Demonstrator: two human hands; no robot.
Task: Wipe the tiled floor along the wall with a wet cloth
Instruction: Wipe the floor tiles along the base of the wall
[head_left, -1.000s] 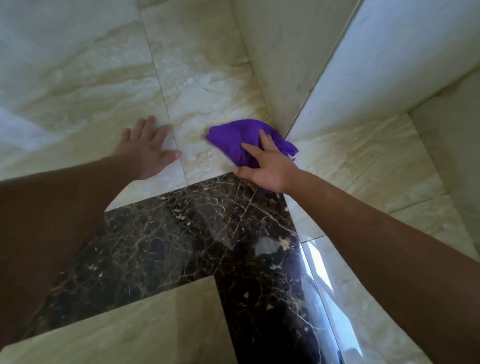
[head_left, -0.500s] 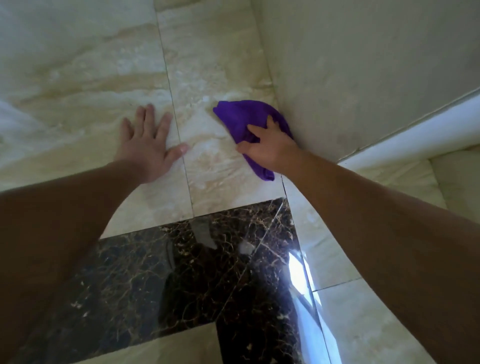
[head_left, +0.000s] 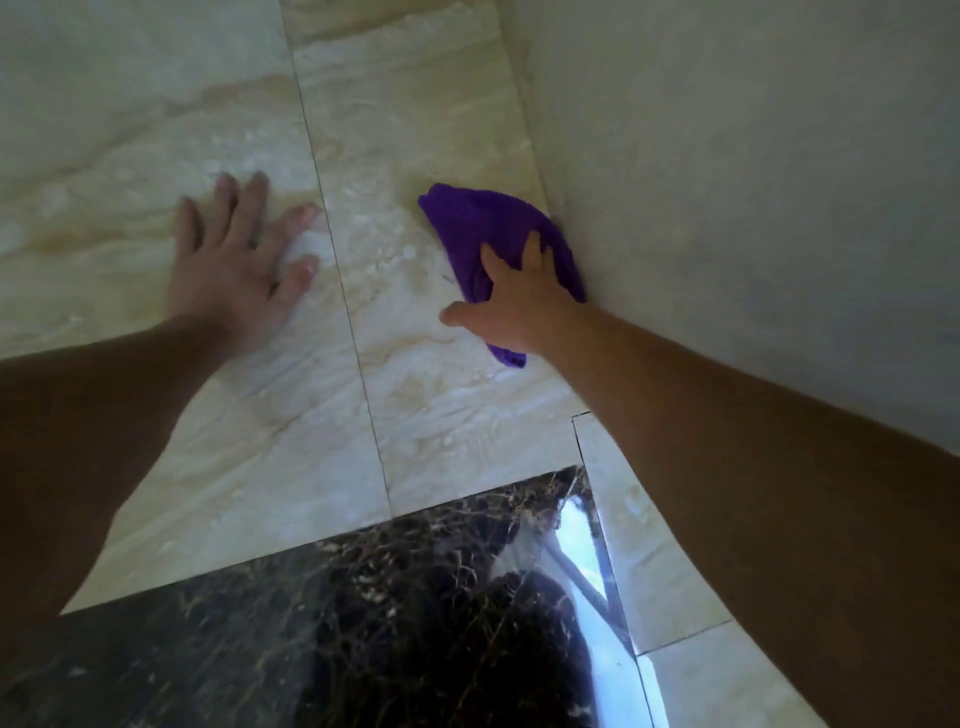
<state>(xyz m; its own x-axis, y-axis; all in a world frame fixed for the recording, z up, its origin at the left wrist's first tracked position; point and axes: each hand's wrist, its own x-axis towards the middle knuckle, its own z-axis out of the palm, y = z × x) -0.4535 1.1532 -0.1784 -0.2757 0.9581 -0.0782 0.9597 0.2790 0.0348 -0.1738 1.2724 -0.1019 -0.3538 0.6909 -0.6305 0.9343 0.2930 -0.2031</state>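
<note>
**Cloth carried farther up the wall line**

Cream marble-look floor tiles (head_left: 426, 426) fill most of what I see, meeting a plain pale wall (head_left: 753, 182) on the right; I'll place everything against that wall. Nearest me, a dark brown veined tile (head_left: 363, 623) runs across the floor and ends just short of the wall, with a bright window glare on its wall-side end.

Over the last second that dark tile has dropped well toward the bottom of my view, and the white ledge that showed beside the wall is gone from sight. I read that as my whole body having crept forward along the wall, so a fresh stretch of cream tile is under the hands.

My left hand (head_left: 234, 270) lies flat and spread on the cream tile, well out from the wall and just across a grout line (head_left: 337, 270) from the working tile, gripping nothing; it looks to be bracing my weight.

My right hand (head_left: 514, 306) presses down on the purple cloth (head_left: 483, 223), fingers splayed over its near half rather than closed round it. The cloth lies bunched on the floor, its far edge touching the foot of the wall, most of it ahead of my fingers and a small tail behind my wrist.

Judging by this, the wipe is mid-stroke, with the strip farther along the wall not yet covered.
</note>
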